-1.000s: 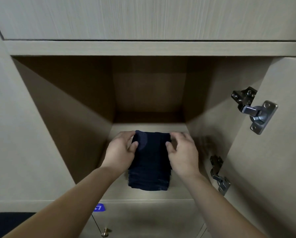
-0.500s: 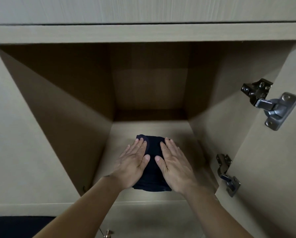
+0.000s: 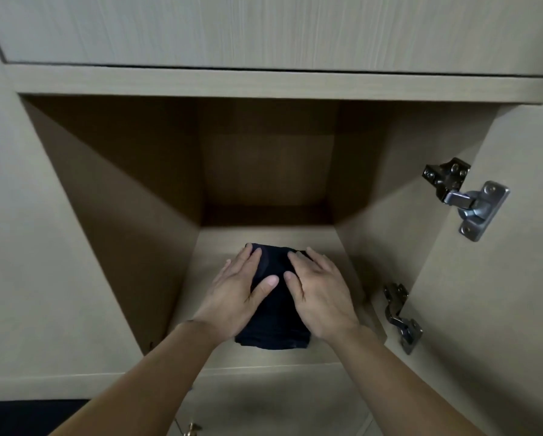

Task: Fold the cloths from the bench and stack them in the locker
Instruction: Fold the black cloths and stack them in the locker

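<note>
A folded dark navy cloth (image 3: 274, 322) lies on the floor of the open locker (image 3: 336, 247), near its front edge. My left hand (image 3: 237, 294) rests flat on the cloth's left side with its fingers straight. My right hand (image 3: 319, 292) lies flat on the right side the same way. Between the two hands a strip of the cloth shows, and its near end sticks out below my wrists.
The locker door (image 3: 496, 278) stands open at the right, with an upper hinge (image 3: 466, 196) and a lower hinge (image 3: 400, 317) on its inner edge. A dark surface (image 3: 27, 416) shows at the bottom left. A small brass knob (image 3: 191, 429) sits below the locker.
A second ago my hands gripped the cloth's far corners with curled fingers. They have since flattened on top of it, and the cloth lies further inside the locker.
</note>
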Demonstrator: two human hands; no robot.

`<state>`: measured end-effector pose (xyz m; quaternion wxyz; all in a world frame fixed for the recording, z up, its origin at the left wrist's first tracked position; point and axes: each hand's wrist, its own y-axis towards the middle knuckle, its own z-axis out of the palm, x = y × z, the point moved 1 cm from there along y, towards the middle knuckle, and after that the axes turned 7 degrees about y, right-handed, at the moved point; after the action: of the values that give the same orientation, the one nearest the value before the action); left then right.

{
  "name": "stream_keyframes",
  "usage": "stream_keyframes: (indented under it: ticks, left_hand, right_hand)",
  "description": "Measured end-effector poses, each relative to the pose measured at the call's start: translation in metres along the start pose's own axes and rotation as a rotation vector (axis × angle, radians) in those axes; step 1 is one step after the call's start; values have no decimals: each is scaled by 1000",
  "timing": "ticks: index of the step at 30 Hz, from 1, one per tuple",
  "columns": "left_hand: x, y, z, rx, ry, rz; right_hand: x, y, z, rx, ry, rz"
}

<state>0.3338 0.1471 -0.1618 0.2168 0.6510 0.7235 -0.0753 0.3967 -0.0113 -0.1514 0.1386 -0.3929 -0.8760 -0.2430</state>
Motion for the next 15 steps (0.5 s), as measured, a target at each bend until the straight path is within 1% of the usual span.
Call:
stream_keyframes:
  ticks: [2, 4, 5, 6, 9, 12, 15]
  left_hand:
    - [-1, -8, -8, -44, -205, -36]
    - [2, -19, -13, -30, -471, -119]
    - [5, -24, -12, -18, -548, -166]
    - [10, -29, -10, -1, -556, -209]
    - [20, -38, 3, 45, -498, -275]
    - [25, -42, 21, 61, -502, -314]
    - [34, -41, 44, 54, -560, -295]
  right_hand:
    - [9, -4, -10, -150, -2, -38]
    - [17, -8, -16, -217, -40, -96]
    - [21, -10, -17, -183, -67, -120]
    - [25, -12, -17, -119, -90, -140]
    - [31, -15, -10, 54, -159, -168]
    - [35, -17, 4, 134, -217, -155]
    - [30, -20, 14, 169, -245, -116]
